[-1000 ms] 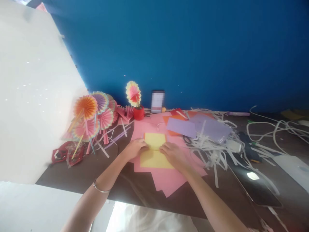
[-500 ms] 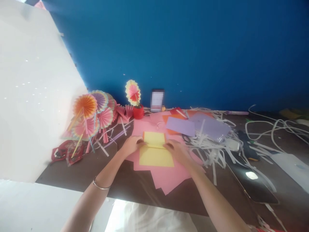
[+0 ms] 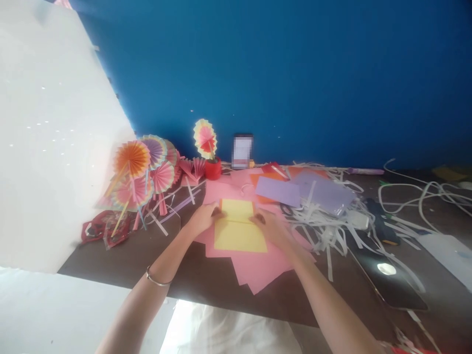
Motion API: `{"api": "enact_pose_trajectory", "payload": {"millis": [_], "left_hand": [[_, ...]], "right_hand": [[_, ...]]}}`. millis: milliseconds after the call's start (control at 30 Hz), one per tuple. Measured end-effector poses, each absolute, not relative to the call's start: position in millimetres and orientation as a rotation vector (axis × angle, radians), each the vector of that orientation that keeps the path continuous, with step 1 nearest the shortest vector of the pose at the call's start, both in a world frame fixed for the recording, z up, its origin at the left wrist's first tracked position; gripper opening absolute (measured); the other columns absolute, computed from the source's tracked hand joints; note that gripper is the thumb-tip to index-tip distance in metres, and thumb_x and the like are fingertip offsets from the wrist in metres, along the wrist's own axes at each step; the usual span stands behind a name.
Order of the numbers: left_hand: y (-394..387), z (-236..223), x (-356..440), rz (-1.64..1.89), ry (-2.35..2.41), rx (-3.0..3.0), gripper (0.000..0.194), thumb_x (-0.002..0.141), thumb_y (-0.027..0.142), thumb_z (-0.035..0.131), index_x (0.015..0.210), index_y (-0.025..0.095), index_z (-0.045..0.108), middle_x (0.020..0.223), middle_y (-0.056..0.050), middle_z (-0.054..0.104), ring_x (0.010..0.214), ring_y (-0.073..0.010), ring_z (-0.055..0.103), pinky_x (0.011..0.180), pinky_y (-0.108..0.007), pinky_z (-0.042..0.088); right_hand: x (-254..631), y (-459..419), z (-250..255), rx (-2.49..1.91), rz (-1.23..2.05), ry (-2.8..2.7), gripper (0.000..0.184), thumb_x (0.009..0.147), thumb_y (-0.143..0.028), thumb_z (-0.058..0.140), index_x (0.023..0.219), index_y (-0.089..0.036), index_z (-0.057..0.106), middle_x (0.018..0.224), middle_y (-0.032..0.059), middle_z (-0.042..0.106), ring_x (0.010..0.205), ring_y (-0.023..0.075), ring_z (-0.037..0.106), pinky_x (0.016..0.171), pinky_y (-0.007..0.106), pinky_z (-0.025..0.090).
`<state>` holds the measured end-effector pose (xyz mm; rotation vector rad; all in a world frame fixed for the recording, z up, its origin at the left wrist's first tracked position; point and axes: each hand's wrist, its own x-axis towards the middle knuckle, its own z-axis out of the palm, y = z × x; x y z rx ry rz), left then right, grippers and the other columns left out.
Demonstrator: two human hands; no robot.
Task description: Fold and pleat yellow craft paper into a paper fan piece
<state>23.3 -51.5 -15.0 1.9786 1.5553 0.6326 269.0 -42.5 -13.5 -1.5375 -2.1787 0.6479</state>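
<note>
A yellow sheet of paper (image 3: pixel 240 237) with a crease across its middle lies in front of me, on top of overlapping pink sheets (image 3: pixel 254 275). My left hand (image 3: pixel 207 217) pinches the sheet's left edge at the crease. At the right edge, level with it, my right hand (image 3: pixel 268 226) grips the same sheet with curled fingers. A thin orange edge shows beside the yellow paper's upper part. The fingertips are partly hidden and slightly blurred.
Folded paper fans (image 3: pixel 132 158) cluster at left, beside a red pot (image 3: pixel 213 168) holding another fan. Purple paper (image 3: pixel 278 191) and a heap of white strips (image 3: pixel 324 223) lie to the right. A phone (image 3: pixel 391 275) with a cable rests at the right front. A blue wall (image 3: pixel 280 73) stands behind.
Both hands keep hold of the yellow paper at its side edges, with only a very slight shift of the fingers. The whole view has moved a little.
</note>
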Motion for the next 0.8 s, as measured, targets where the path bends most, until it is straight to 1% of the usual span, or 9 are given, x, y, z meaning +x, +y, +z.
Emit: {"api": "enact_pose_trajectory", "payload": {"millis": [200, 300, 400, 467, 533, 600, 700, 800], "left_hand": [[-47.6, -14.8, 21.4, 0.627, 1.506, 2.001, 0.027, 0.080, 0.045, 0.053, 0.078, 0.019, 0.056, 0.073, -0.001, 0.064, 0.065, -0.0158, 0.057, 0.059, -0.025, 0.039], [-44.8, -16.7, 19.6, 0.601, 1.492, 2.048, 0.027, 0.081, 0.045, 0.052, 0.077, 0.018, 0.056, 0.072, -0.001, 0.062, 0.064, -0.0155, 0.055, 0.058, -0.025, 0.038], [-44.1, -18.4, 18.3, 0.566, 1.500, 2.130, 0.025, 0.083, 0.041, 0.051, 0.080, 0.018, 0.058, 0.074, -0.002, 0.061, 0.065, -0.0157, 0.055, 0.059, -0.025, 0.039], [-45.9, -18.8, 18.4, 0.536, 1.509, 2.243, 0.022, 0.085, 0.037, 0.049, 0.088, 0.019, 0.060, 0.082, -0.003, 0.060, 0.071, -0.0166, 0.056, 0.061, -0.025, 0.040], [-49.5, -18.6, 20.0, 0.514, 1.521, 2.401, 0.022, 0.087, 0.033, 0.045, 0.099, 0.022, 0.060, 0.097, -0.005, 0.059, 0.082, -0.0180, 0.057, 0.065, -0.025, 0.042], [-53.9, -18.1, 23.7, 0.496, 1.510, 2.554, 0.024, 0.089, 0.026, 0.042, 0.106, 0.026, 0.059, 0.111, -0.005, 0.055, 0.093, -0.0191, 0.056, 0.071, -0.026, 0.043], [-60.1, -17.7, 33.2, 0.446, 1.400, 2.735, 0.029, 0.087, 0.013, 0.042, 0.106, 0.025, 0.060, 0.124, -0.004, 0.052, 0.103, -0.0211, 0.053, 0.087, -0.032, 0.040], [-64.1, -18.7, 44.1, 0.391, 1.299, 2.889, 0.028, 0.083, 0.006, 0.042, 0.098, 0.018, 0.063, 0.136, -0.007, 0.044, 0.108, -0.0238, 0.051, 0.095, -0.039, 0.036]], "right_hand": [[264.4, -44.7, -7.8, -1.550, 0.577, -2.198, 0.024, 0.083, -0.038, 0.045, 0.065, -0.021, 0.046, 0.067, 0.0011, 0.059, 0.060, 0.0161, 0.054, 0.055, 0.026, 0.036], [263.7, -45.4, -7.0, -1.537, 0.557, -2.206, 0.022, 0.084, -0.035, 0.045, 0.067, -0.022, 0.049, 0.069, 0.0017, 0.061, 0.063, 0.0168, 0.056, 0.056, 0.027, 0.037], [264.3, -44.8, -9.0, -1.511, 0.555, -2.246, 0.020, 0.085, -0.034, 0.044, 0.071, -0.021, 0.051, 0.073, 0.0023, 0.062, 0.067, 0.0173, 0.057, 0.059, 0.027, 0.039], [265.0, -44.3, -11.4, -1.494, 0.519, -2.267, 0.020, 0.086, -0.034, 0.043, 0.075, -0.021, 0.052, 0.077, 0.0032, 0.063, 0.071, 0.0176, 0.058, 0.062, 0.027, 0.040], [265.7, -44.2, -14.1, -1.474, 0.458, -2.282, 0.018, 0.086, -0.033, 0.043, 0.078, -0.021, 0.054, 0.080, 0.0041, 0.063, 0.074, 0.0179, 0.059, 0.064, 0.028, 0.041], [266.4, -44.5, -16.7, -1.450, 0.402, -2.304, 0.018, 0.087, -0.033, 0.043, 0.079, -0.021, 0.054, 0.081, 0.0044, 0.063, 0.075, 0.0180, 0.059, 0.064, 0.028, 0.041], [267.1, -44.8, -20.1, -1.445, 0.363, -2.319, 0.019, 0.088, -0.031, 0.041, 0.077, -0.021, 0.053, 0.080, 0.0037, 0.062, 0.071, 0.0173, 0.058, 0.063, 0.027, 0.041], [267.6, -44.5, -22.6, -1.463, 0.391, -2.296, 0.021, 0.088, -0.034, 0.042, 0.074, -0.021, 0.051, 0.076, 0.0023, 0.060, 0.066, 0.0162, 0.056, 0.060, 0.027, 0.040]]}}
